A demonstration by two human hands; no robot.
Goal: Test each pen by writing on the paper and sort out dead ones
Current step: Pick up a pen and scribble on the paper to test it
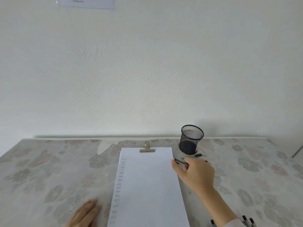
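Note:
A white paper (pixel 148 185) lies in the middle of the table under a gold clip (pixel 147 148); a column of small written words runs down its left side. My right hand (pixel 195 174) holds a dark pen (pixel 181 161) in its fingers just past the paper's right edge, below a black mesh pen cup (pixel 191 139). My left hand (pixel 85 213) rests flat on the table, left of the paper's lower part. Several dark pens (pixel 247 221) lie at the bottom right, partly hidden behind my right sleeve.
A floral cloth covers the table (pixel 49 169), which stands against a white wall. A small black cap-like piece (pixel 198 155) lies beside the cup, and a smaller dark bit (pixel 206 161) sits near my right hand.

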